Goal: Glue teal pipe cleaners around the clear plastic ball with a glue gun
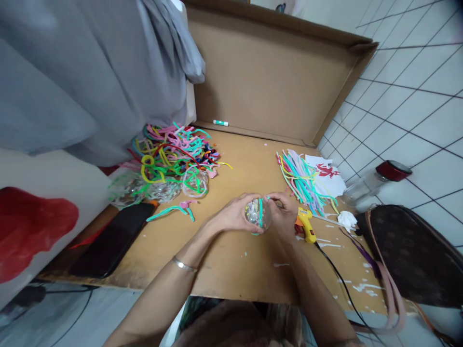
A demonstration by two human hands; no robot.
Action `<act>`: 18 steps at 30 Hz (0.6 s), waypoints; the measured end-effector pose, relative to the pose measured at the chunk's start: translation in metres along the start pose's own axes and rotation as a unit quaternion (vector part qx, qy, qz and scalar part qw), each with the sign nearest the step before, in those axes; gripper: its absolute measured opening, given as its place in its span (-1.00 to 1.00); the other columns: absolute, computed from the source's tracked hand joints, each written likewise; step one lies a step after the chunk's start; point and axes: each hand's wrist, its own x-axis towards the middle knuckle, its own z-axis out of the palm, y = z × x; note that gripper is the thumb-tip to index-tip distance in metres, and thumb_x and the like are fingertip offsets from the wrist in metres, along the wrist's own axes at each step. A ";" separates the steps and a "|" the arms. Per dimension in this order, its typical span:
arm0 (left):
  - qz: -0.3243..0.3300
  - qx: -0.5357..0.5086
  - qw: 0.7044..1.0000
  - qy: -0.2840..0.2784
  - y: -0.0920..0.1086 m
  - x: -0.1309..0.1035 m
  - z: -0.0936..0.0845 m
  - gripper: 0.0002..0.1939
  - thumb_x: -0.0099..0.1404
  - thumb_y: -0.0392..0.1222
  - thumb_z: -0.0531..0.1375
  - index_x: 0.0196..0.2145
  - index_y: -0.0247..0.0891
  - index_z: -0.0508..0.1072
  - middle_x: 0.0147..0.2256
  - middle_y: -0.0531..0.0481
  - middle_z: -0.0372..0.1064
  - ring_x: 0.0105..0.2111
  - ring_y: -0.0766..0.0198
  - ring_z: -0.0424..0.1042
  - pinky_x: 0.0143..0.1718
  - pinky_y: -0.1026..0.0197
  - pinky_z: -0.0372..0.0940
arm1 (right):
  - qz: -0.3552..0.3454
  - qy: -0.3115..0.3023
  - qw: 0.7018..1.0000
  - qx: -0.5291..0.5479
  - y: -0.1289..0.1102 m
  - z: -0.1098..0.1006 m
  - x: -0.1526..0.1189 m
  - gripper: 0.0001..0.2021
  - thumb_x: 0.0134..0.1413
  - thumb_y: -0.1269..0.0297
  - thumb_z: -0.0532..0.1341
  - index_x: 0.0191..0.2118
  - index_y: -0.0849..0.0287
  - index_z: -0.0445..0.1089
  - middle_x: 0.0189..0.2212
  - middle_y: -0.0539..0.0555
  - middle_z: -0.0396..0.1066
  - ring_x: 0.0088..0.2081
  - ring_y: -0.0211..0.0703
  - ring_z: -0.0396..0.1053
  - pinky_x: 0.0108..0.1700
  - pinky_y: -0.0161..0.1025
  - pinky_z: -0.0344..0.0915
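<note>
My left hand (pixel 239 213) is wrapped round a clear ball (pixel 266 215) with glitter inside and a teal fuzzy strip (pixel 260 212) running across it. On the ball's right side, my right hand (pixel 284 209) has its fingers pinched together at the upper end of the strip; the fingertips are too small to show exactly what they grip. A yellow glue gun (pixel 307 225) lies on the table just right of my right hand. Left of my hands, short teal and pink pipe cleaner pieces (pixel 173 210) rest on the wood.
Coloured pipe cleaners (pixel 173 149) and clear balls (pixel 195 182) are heaped at the left, near a black phone (pixel 112 243). At the right are a pipe cleaner bundle (pixel 302 178), a bottle (pixel 365 185) and a brown bag (pixel 412 255). Cardboard (pixel 260 77) stands behind.
</note>
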 end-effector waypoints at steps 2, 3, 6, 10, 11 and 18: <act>-0.005 -0.005 1.000 -0.003 0.001 0.000 -0.001 -0.09 -0.22 -0.04 0.46 0.10 -0.19 0.28 0.02 -0.13 0.36 -0.02 0.04 0.38 0.05 0.03 0.28 | -0.002 0.003 1.000 0.014 0.001 0.001 -0.001 -0.91 -0.01 0.37 0.18 -0.41 0.12 0.45 -0.48 -0.04 0.46 -0.40 -0.23 0.39 -0.31 -0.28 0.33; -0.007 -0.009 1.000 -0.004 0.001 0.000 -0.001 -0.10 -0.22 -0.05 0.46 0.10 -0.19 0.28 0.01 -0.12 0.36 -0.03 0.04 0.39 0.03 0.03 0.29 | 0.001 0.006 1.000 0.022 0.002 0.001 -0.002 -0.91 -0.02 0.38 0.19 -0.41 0.12 0.45 -0.47 -0.05 0.47 -0.39 -0.23 0.40 -0.30 -0.28 0.33; -0.013 -0.018 1.000 -0.004 0.001 0.000 -0.002 -0.10 -0.21 -0.05 0.46 0.11 -0.20 0.27 0.01 -0.11 0.37 -0.03 0.05 0.39 0.02 0.03 0.29 | 0.018 0.016 0.999 0.039 0.002 0.003 -0.003 -0.95 -0.03 0.36 0.22 -0.42 0.13 0.44 -0.45 -0.03 0.47 -0.35 -0.22 0.41 -0.25 -0.26 0.34; -0.021 -0.015 1.000 -0.008 0.000 0.001 -0.002 -0.10 -0.20 -0.04 0.45 0.11 -0.20 0.27 0.03 -0.14 0.35 0.00 0.02 0.36 0.06 0.02 0.26 | 0.032 0.024 0.998 0.051 0.000 0.002 -0.004 -0.92 0.03 0.28 0.23 -0.38 0.13 0.46 -0.42 0.00 0.47 -0.32 -0.21 0.41 -0.23 -0.24 0.34; -0.021 -0.015 1.000 -0.010 -0.001 0.001 -0.002 -0.10 -0.20 -0.03 0.45 0.11 -0.20 0.27 0.03 -0.14 0.36 0.00 0.02 0.36 0.05 0.01 0.27 | 0.030 0.024 0.998 0.049 0.000 0.001 -0.004 -0.90 0.05 0.27 0.22 -0.36 0.13 0.47 -0.42 0.01 0.47 -0.32 -0.20 0.41 -0.24 -0.23 0.34; -0.024 -0.015 1.000 -0.006 0.000 0.000 -0.003 -0.07 -0.22 -0.01 0.46 0.11 -0.20 0.27 0.04 -0.14 0.35 0.02 0.01 0.36 0.07 -0.01 0.26 | 0.023 0.029 0.999 0.030 0.002 0.002 -0.006 -0.86 0.07 0.22 0.20 -0.34 0.12 0.48 -0.41 0.03 0.49 -0.33 -0.19 0.42 -0.24 -0.20 0.35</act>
